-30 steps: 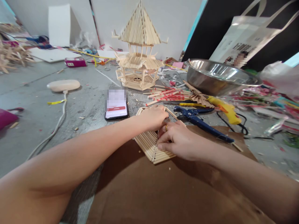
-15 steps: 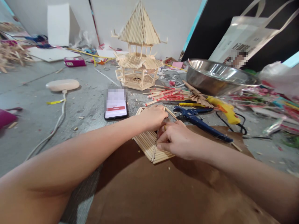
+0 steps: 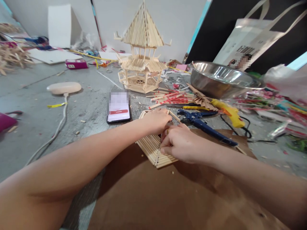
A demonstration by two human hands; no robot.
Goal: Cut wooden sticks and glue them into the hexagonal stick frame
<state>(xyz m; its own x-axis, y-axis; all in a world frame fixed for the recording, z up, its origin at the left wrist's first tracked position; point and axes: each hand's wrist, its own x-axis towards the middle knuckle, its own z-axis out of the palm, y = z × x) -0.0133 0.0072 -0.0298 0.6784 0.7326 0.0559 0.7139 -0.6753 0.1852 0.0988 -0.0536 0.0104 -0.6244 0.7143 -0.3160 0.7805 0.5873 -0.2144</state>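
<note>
A small six-sided roof-like frame of thin wooden sticks (image 3: 149,145) lies on a brown sheet in front of me, partly covered by my hands. Across its far side reaches my left hand (image 3: 157,121), fingers curled down onto the frame and their tips mostly hidden. My right hand (image 3: 178,143) rests on the right slope, thumb and fingers pinched together close to the ridge between two slopes. Whatever lies between those fingertips is too small or hidden to make out. The two hands nearly meet over the frame's middle.
Beyond the frame stand a stick pagoda (image 3: 144,65) and loose red-marked sticks (image 3: 171,97). To the right lie a blue cutter (image 3: 203,126), a yellow glue gun (image 3: 229,113) and a steel basin (image 3: 223,83). At left are a phone (image 3: 118,108) and a white corded device (image 3: 64,88).
Both hands keep almost the same hold on the stick frame. The whole view has shifted very slightly; nothing else visibly moved.
</note>
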